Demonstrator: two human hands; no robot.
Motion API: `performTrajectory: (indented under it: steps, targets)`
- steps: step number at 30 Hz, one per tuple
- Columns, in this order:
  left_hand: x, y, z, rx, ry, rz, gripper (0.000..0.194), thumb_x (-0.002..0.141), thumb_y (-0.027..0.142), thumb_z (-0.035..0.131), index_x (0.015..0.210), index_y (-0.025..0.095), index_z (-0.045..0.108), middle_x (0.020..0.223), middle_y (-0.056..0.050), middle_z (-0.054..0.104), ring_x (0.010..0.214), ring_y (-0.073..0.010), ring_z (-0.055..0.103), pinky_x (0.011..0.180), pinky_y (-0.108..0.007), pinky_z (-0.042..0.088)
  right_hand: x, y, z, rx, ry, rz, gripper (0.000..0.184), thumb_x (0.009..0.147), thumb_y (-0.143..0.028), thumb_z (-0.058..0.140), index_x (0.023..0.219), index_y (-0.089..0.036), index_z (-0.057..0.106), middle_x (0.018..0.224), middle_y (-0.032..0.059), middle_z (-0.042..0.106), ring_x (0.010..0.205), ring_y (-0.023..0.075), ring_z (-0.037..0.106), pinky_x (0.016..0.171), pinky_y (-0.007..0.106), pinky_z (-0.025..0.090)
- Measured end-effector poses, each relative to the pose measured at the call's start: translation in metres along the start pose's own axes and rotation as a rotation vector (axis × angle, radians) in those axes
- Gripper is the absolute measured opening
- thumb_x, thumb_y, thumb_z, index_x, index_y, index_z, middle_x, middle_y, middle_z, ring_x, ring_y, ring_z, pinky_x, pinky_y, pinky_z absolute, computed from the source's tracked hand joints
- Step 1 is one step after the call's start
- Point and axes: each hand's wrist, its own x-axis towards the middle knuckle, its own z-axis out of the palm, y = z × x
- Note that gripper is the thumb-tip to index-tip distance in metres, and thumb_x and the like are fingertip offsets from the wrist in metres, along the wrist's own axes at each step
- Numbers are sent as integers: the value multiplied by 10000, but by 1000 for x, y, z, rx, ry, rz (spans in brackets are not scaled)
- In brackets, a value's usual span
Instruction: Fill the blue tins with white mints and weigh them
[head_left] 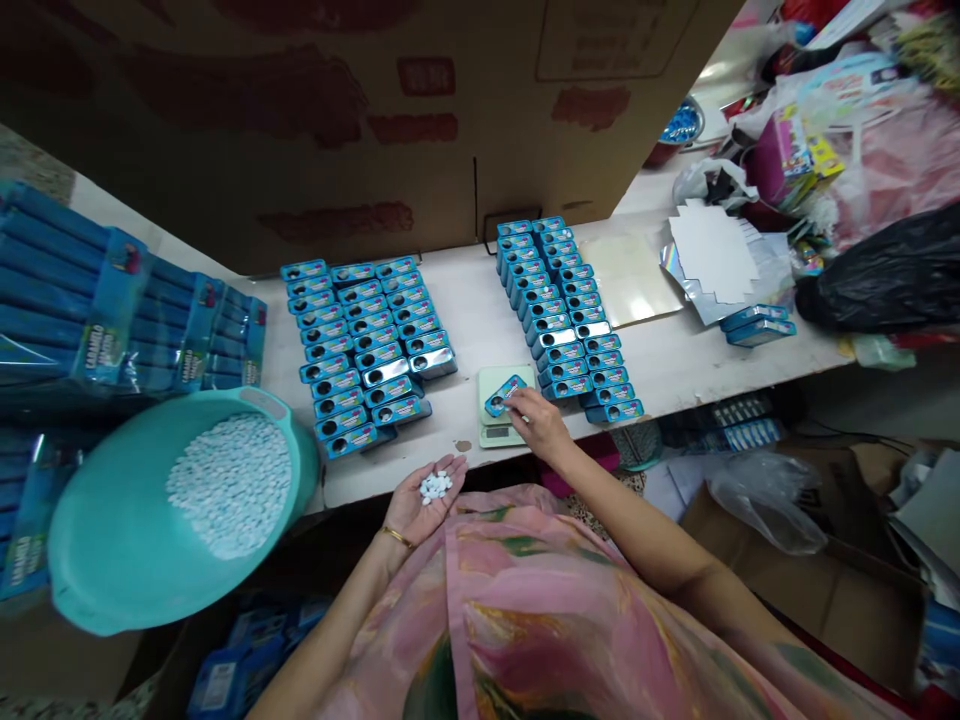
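My left hand [430, 496] lies palm up near the table's front edge, holding a small heap of pale blue-white candies [436, 487]. My right hand [538, 422] reaches over a small kitchen scale [493, 377], its fingertips pinched together against a blue tin [495, 405] that rests on the weighing plate. The tin has a dark round opening near the fingertips. What the right fingers hold, if anything, is too small to make out. Left of me, a turquoise basin [112, 535] contains a large pile of the same candies [236, 480].
Blue tins stand in rows left [360, 345] and right [566, 310] of the scale. A large cardboard box [450, 130] rises behind. Wrapped blue packs [120, 290] are stacked at far left. White card [716, 250], a black bag [892, 270] and clutter lie right.
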Motion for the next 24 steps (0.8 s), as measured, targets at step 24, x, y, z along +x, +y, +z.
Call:
performTrajectory:
  steps: [24]
  targets:
    - [-8, 11, -8, -99, 54, 89, 311, 798, 94, 345, 1018, 44, 559, 877, -169, 648, 880, -232, 603, 698, -320, 530, 13, 26, -19, -257, -199, 33, 587, 701, -96, 512, 1256, -205, 355, 1306, 66, 345, 1183, 221, 306, 967, 400, 323]
